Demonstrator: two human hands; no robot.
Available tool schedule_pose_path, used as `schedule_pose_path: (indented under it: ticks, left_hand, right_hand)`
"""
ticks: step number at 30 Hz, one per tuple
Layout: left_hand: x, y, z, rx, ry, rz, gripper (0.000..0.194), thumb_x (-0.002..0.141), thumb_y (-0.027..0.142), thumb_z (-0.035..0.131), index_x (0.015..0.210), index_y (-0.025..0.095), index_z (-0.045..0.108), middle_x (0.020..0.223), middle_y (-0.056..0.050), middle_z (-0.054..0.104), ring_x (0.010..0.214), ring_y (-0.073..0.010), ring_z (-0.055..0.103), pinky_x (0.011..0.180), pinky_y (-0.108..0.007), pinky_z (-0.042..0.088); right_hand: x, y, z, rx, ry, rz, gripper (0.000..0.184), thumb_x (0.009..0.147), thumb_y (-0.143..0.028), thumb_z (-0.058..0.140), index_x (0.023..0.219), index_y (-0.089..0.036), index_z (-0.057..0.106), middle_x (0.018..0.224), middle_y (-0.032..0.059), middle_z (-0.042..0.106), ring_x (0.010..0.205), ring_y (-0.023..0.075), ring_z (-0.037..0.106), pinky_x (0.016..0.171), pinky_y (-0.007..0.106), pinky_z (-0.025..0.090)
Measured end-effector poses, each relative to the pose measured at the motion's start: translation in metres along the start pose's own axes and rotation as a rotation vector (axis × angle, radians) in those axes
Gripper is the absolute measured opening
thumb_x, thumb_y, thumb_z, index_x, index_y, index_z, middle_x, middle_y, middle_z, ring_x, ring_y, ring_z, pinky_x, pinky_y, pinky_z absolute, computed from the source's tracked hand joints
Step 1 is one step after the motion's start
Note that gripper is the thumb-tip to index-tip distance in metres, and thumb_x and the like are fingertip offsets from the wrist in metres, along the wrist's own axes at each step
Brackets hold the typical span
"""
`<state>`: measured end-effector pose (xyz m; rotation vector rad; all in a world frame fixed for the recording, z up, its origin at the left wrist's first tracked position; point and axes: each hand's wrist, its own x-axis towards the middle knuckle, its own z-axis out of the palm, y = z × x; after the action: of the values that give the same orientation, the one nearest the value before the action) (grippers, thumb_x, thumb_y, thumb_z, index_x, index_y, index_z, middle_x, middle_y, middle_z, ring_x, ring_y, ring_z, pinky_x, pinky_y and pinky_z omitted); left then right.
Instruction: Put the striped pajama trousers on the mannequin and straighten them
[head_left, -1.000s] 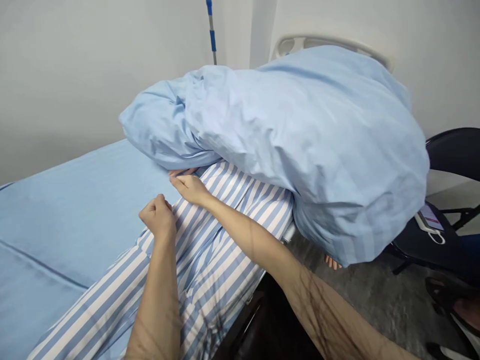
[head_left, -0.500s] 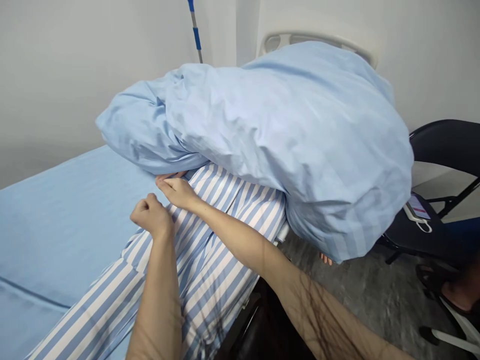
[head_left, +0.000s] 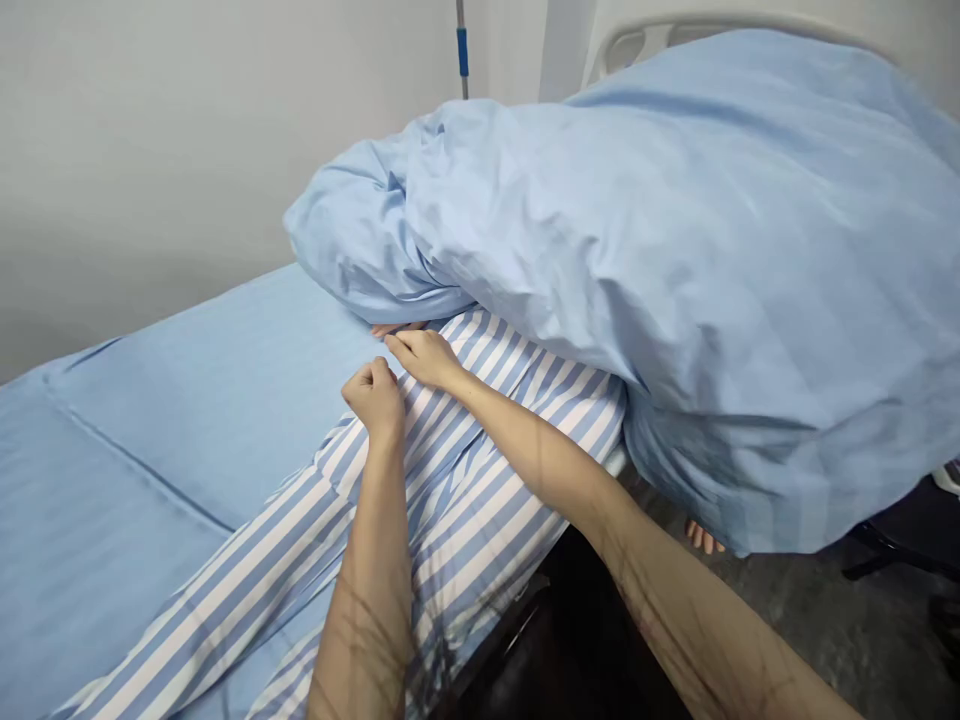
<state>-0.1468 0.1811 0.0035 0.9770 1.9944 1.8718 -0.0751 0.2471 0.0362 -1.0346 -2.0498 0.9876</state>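
Both sets of fingers curl into fists — left hand, right hand — over the trousers, contact unclear; since earlier, the chair has mostly dropped from view beyond the quilt.

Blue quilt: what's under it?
Striped clothing runs out from beneath the blue quilt; part of a hand shows by its left end, fingertips below its lower right edge. Everything further under is covered; can't tell.

Hands curled over striped trousers; blue quilt just beyond.
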Motion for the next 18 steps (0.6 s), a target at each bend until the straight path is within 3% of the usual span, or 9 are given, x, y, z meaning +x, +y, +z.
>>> schedule_pose_path:
  ticks: [4,10,15,18]
  left_hand:
    - [-0.007,0.008,-0.001,-0.013,-0.018,0.063,0.037,0.076,0.022,0.05,0.044,0.018,0.033,0.043,0.006,0.026,0.047,-0.0058,0.026,0.049,-0.023,0.024]
    - [-0.001,0.035,0.012,-0.143,0.008,0.13,0.04,0.08,0.021,0.049,0.045,0.018,0.031,0.045,0.006,0.026,0.049,-0.0062,0.026,0.05,-0.023,0.025]
    - [0.011,0.014,0.026,-0.008,0.004,0.023,0.041,0.083,0.02,0.048,0.046,0.019,0.032,0.045,0.006,0.028,0.049,-0.0069,0.027,0.051,-0.025,0.023]
    - [0.009,0.002,0.026,-0.003,-0.021,0.027,0.041,0.086,0.023,0.046,0.047,0.019,0.034,0.046,0.005,0.031,0.049,-0.0073,0.028,0.052,-0.026,0.022]
  right_hand:
    - [-0.005,0.015,0.006,-0.127,0.021,-0.069,0.041,0.098,-0.037,0.039,0.071,-0.017,0.064,0.07,0.0015,0.063,0.07,0.0125,0.052,0.064,0.023,0.029]
    - [0.0,0.018,0.008,-0.081,0.038,-0.084,0.046,0.098,-0.039,0.039,0.07,-0.015,0.065,0.066,0.0018,0.063,0.068,0.0129,0.053,0.064,0.022,0.032]
    - [0.005,0.026,0.011,0.004,0.109,-0.138,0.045,0.1,-0.035,0.033,0.081,-0.014,0.069,0.074,0.0033,0.068,0.075,0.0142,0.058,0.069,0.022,0.038]
    - [0.001,0.017,0.007,-0.09,0.133,-0.164,0.042,0.099,-0.033,0.036,0.08,-0.014,0.069,0.072,0.0041,0.067,0.073,0.0151,0.059,0.071,0.024,0.038]
